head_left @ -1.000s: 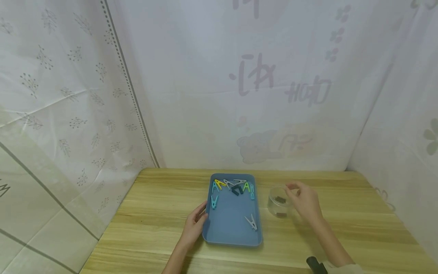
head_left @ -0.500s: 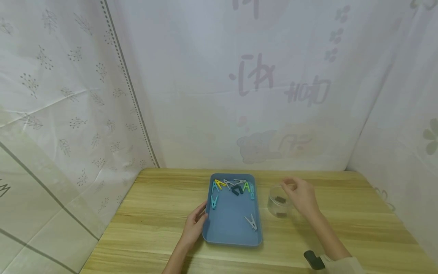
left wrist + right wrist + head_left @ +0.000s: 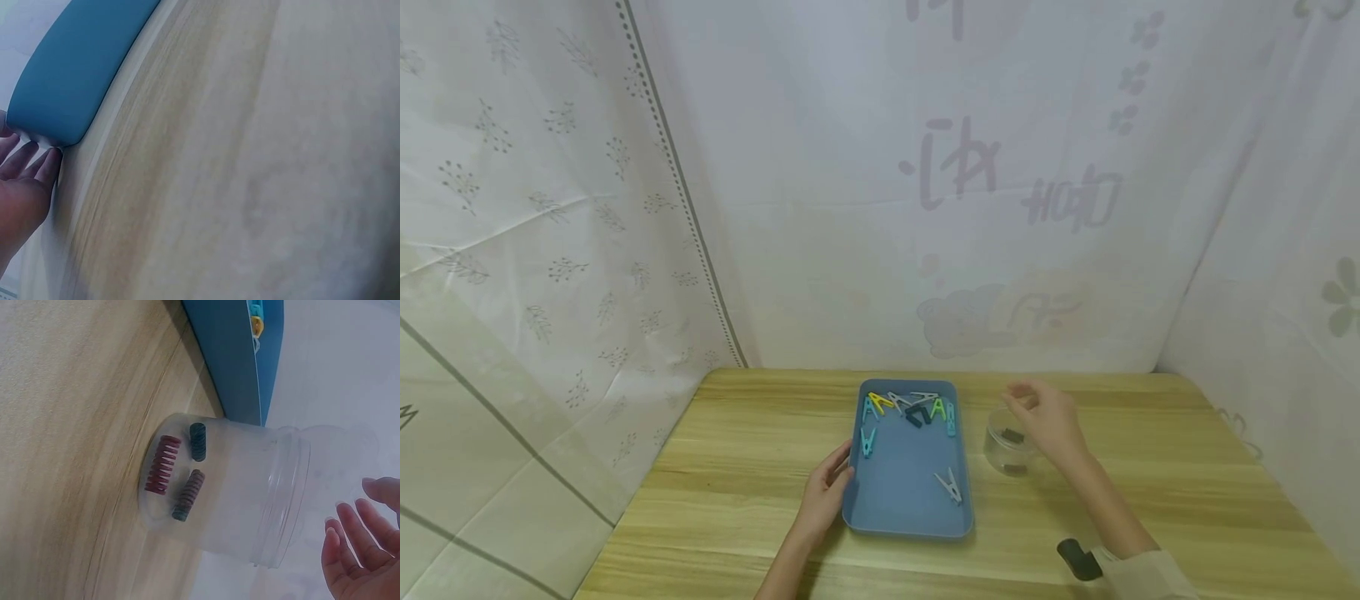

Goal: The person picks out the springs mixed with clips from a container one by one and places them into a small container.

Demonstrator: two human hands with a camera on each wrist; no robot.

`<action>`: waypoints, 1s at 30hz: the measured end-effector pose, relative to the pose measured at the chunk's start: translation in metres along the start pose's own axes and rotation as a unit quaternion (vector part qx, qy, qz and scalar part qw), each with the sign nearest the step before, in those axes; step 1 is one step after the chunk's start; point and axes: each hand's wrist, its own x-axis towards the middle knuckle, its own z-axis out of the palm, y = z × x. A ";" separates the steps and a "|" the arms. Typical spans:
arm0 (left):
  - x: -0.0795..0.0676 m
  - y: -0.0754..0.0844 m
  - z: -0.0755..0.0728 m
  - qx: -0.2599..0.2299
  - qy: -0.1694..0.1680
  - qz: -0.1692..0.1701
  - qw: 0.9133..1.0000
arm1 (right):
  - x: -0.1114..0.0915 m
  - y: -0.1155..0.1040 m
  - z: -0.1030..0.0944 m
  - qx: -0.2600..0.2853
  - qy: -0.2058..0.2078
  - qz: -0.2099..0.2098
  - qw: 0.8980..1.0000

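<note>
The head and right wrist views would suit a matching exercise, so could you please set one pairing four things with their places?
1. Springs
2. Yellow clip
3. Left hand
4. Right hand

A. touching the left side of the tray
B. near the mouth of the clear jar
C. inside the clear jar
D. inside the tray

Pairs: 1-C, 2-D, 3-A, 4-B

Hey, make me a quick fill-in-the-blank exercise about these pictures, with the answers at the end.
The tray that the left hand holds is ____ in colour.
In the head view, the jar stands to the ____ of the tray.
The springs are ____ the jar, not outside it.
The yellow clip lies near the tray's ____ end.

Missing words: blue; right; inside; far.
</note>
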 end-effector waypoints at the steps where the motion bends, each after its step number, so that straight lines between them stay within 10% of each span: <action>1: 0.000 0.000 0.000 0.000 0.000 0.000 1.000 | 0.001 -0.001 0.001 -0.001 0.001 -0.003 1.000; 30: 0.001 0.000 0.000 0.002 0.002 -0.005 1.000 | 0.009 -0.019 0.017 0.025 -0.034 -0.004 0.999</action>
